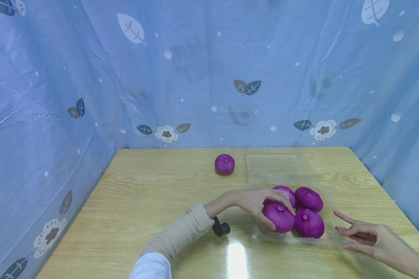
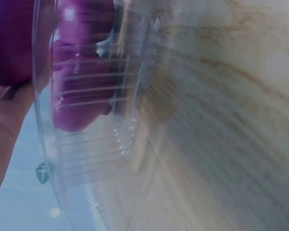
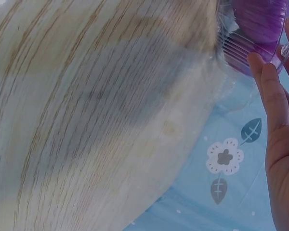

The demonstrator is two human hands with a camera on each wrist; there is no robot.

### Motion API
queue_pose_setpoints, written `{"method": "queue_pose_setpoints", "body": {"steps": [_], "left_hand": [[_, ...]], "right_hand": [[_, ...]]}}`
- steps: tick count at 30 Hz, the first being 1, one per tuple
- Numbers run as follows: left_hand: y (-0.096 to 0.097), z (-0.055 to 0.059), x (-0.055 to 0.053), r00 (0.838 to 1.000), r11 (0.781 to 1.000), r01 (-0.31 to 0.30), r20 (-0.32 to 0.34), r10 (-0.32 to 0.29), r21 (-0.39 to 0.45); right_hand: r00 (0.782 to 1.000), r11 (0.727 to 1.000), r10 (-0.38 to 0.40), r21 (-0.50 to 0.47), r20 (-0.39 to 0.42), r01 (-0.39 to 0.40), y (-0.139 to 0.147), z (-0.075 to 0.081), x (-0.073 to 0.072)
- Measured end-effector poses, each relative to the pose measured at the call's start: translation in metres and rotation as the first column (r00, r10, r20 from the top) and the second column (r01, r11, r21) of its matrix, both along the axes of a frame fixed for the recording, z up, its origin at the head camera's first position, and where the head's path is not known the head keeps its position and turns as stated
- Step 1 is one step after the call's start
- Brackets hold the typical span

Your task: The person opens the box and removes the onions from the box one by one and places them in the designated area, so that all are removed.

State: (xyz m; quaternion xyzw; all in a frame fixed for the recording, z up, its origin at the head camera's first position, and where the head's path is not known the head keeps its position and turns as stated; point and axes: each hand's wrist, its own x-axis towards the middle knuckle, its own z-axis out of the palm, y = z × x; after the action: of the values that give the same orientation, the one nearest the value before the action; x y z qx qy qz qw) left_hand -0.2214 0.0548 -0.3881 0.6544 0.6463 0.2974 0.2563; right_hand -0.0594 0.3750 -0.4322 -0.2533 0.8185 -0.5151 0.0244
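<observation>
My left hand [image 1: 260,201] grips a purple onion [image 1: 278,217], thumb on its near side and fingers over its far side, at the front left of a clear plastic clamshell box [image 1: 262,235]. Three more onions sit in the box: one onion [image 1: 309,198] at the back right, another [image 1: 309,223] at the front right, and a third [image 1: 286,193] partly hidden behind the held one. The right hand [image 1: 366,236] holds nothing; its loosely bent fingers are spread beside the box's right side. In the right wrist view its fingertips [image 3: 269,72] come right at the clear wall.
A single purple onion [image 1: 225,164] stands on the wooden table [image 1: 153,186], left of the box's raised clear lid [image 1: 274,164]. A black wrist camera [image 1: 220,228] hangs under the left sleeve. Blue patterned curtain [image 1: 209,77] encloses the table's back and sides.
</observation>
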Motion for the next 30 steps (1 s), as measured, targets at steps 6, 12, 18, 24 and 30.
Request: {"method": "queue_pose_setpoints", "body": {"steps": [6,12,18,24,30], "left_hand": [[-0.002,-0.003,0.001,0.997,1.000,-0.018,0.073,0.016,0.016],[-0.011,0.002,0.002,0.992,0.992,-0.126,0.034,0.125,0.022],[-0.034,0.005,-0.004,0.962,0.960,-0.271,0.060,0.267,0.064],[-0.059,0.000,-0.007,0.904,0.910,-0.389,0.251,0.346,0.145],[-0.084,-0.005,-0.004,0.821,0.836,-0.533,0.322,0.472,0.133]], "right_hand": [[1.000,1.000,-0.011,0.013,-0.029,0.012,0.000,0.001,-0.001],[1.000,1.000,-0.010,0.013,-0.024,0.011,0.000,0.002,0.000],[0.999,0.997,-0.045,0.067,-0.025,0.047,0.000,0.000,0.000],[0.994,0.987,-0.094,0.127,-0.052,0.100,-0.001,-0.002,0.000],[0.999,0.997,-0.047,0.056,-0.008,0.047,0.000,-0.003,-0.001]]}}
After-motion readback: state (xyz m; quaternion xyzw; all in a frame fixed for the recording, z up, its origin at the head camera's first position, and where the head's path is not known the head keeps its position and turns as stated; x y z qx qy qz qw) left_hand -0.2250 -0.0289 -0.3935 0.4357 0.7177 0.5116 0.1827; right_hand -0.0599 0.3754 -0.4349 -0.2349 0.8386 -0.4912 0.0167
